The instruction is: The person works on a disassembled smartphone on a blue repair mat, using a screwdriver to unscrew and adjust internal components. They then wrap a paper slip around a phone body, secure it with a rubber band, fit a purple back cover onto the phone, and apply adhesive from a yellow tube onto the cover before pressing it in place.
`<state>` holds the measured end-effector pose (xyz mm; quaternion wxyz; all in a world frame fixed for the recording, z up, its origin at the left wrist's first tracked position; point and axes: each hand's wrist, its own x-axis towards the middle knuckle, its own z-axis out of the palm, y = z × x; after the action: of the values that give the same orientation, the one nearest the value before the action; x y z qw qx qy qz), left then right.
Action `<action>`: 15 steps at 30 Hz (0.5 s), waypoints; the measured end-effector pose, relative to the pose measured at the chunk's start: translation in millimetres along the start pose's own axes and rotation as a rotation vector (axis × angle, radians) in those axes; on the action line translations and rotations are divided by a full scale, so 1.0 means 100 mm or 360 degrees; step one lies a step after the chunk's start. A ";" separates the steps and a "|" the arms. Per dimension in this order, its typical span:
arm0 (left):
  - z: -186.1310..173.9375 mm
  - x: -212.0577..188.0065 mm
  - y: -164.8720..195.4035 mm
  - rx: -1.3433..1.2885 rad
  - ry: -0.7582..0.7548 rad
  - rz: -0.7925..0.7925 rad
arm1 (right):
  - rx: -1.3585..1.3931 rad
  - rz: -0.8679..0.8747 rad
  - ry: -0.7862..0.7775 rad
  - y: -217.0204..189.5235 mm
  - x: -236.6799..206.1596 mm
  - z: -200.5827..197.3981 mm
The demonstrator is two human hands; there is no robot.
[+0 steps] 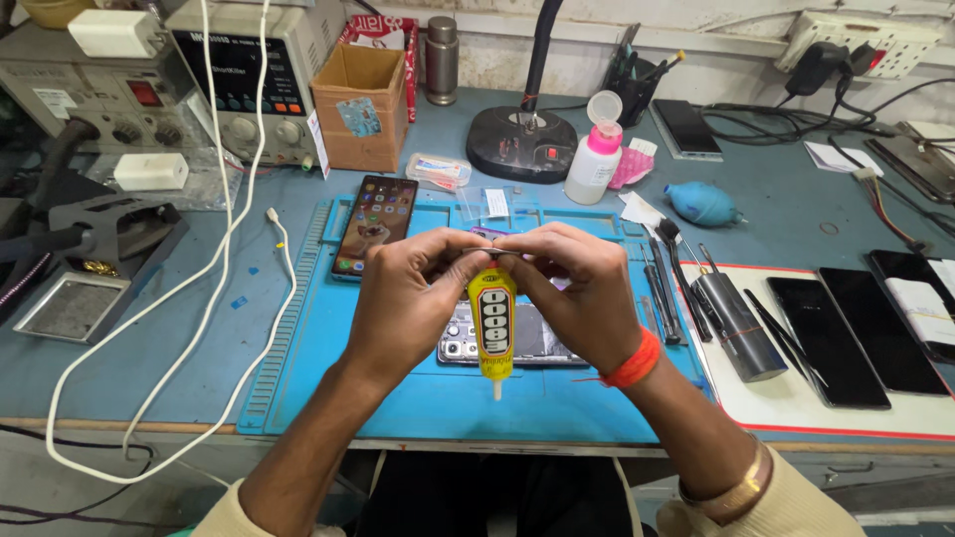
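Observation:
A yellow glue tube (494, 323) hangs nozzle-down between my two hands, over the blue work mat (418, 398). My left hand (406, 298) and my right hand (582, 293) both pinch its flat top end, fingertips meeting above it. Under the tube lies an opened phone (532, 343) with its silver inside showing, partly hidden by my hands. An orange thread band circles my right wrist.
A lit phone (374, 225) lies at the mat's upper left. Tweezers and tools (665, 288), a grey cylinder (738, 326) and dark phones (856, 333) sit right. A white bottle with pink cap (595, 157), lamp base (522, 142), cardboard box (360, 104), bench instruments (249, 80) and white cable (199, 298) surround.

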<state>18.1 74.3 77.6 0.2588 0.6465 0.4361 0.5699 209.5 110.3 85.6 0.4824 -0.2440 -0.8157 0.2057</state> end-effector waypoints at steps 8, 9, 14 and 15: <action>0.11 -0.02 -0.04 -0.0102 -0.0025 -0.0084 | 0.0354 0.0315 -0.0043 0.04 -0.02 -0.07; 0.12 -0.01 -0.07 -0.0216 -0.0071 -0.0151 | 0.0347 0.0277 -0.0006 0.05 -0.02 -0.08; 0.16 0.05 -0.18 -0.0636 -0.0160 -0.0313 | 0.0111 0.0106 -0.0017 0.09 -0.03 -0.11; 0.16 0.06 -0.19 -0.0644 -0.0180 -0.0302 | 0.0054 0.0063 -0.0032 0.09 -0.02 -0.12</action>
<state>28.5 90.8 61.5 0.4596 0.5684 0.3567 0.5817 222.9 117.1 84.5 0.4742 -0.2497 -0.8119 0.2315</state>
